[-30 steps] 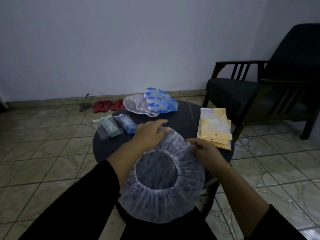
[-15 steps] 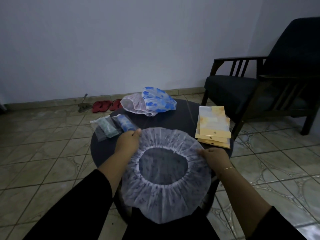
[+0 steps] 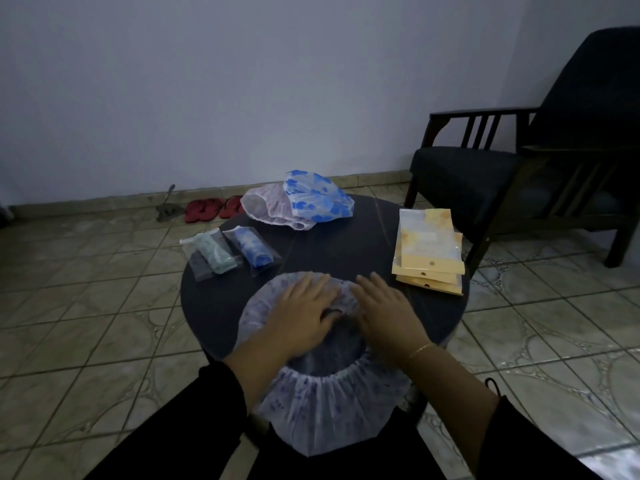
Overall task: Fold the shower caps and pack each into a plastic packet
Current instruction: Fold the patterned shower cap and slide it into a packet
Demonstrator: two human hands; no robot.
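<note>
Dim room: bare wall [image 3: 242, 81], tiled floor [image 3: 86, 306], dark armchair [image 3: 519, 168].

Left hand [image 3: 304, 313] and right hand [image 3: 384, 315] are pressing flat, fingers straight, on white shower cap [image 3: 332, 403] lying over round dark table [image 3: 214, 306] near edge; cap is overhanging.

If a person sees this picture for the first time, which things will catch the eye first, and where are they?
First come the left hand and right hand, pressed flat side by side on a white shower cap that hangs over the near edge of the round dark table. Next, the bright blue-patterned cap lies on a pinkish cap at the far edge. A stack of yellow packets lies at the right.
</note>
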